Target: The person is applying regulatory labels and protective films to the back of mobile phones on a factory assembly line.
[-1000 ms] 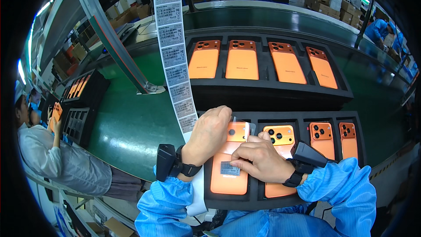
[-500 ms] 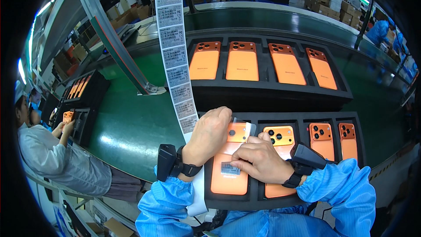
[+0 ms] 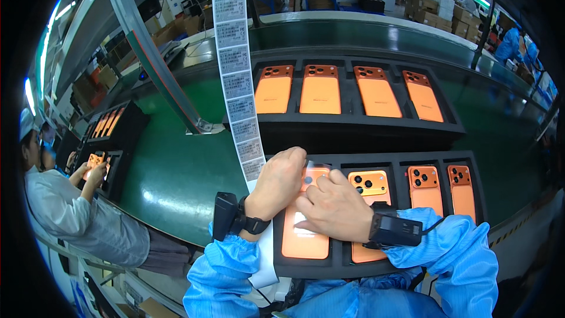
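Across the near black tray (image 3: 376,159), both my hands meet over the leftmost orange phone (image 3: 306,247), which lies back side up. My left hand (image 3: 276,179) is closed at its upper left edge, on a piece of clear film (image 3: 316,168) over the camera end. With curled fingers, my right hand (image 3: 338,209) covers the phone's middle and closes at the film's other side; its fingertips are partly hidden. Glare and my hand obscure the label low on the phone's back. To the right lie more orange phones (image 3: 371,182) in their slots.
A long strip of printed labels (image 3: 238,82) hangs left of the trays. Behind, another black tray (image 3: 353,121) holds several orange phones (image 3: 321,91). A metal post (image 3: 147,53) stands on the green bench (image 3: 170,171). At left, a person (image 3: 88,200) handles an orange phone.
My right hand has moved up and left over the phone, its wrist turning. The label under it is now less visible. My left hand has barely moved.
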Demonstrator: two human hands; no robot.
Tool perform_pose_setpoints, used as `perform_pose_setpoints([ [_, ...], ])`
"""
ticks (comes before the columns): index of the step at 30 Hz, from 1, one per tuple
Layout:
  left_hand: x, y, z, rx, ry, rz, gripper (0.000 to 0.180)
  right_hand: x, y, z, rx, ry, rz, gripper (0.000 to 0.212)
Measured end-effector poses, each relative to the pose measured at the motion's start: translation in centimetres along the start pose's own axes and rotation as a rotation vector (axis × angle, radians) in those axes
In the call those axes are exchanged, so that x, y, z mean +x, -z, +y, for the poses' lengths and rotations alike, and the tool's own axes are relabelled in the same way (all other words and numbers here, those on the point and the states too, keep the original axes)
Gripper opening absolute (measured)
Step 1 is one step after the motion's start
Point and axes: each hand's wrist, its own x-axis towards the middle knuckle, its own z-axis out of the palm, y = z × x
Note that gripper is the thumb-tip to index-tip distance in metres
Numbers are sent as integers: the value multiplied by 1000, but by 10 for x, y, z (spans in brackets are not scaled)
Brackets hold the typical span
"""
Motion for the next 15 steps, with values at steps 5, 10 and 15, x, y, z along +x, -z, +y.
perform_pose_setpoints([
  [5,-1,-3,-4,-22,20,24,7,1,-8,-3,-193,10,-98,26],
  [10,-15,13,4,-365,32,-20,19,0,29,2,103,61,78,42],
  [15,-36,44,2,-1051,82,190,43,-6,32,19,324,-173,117,77],
])
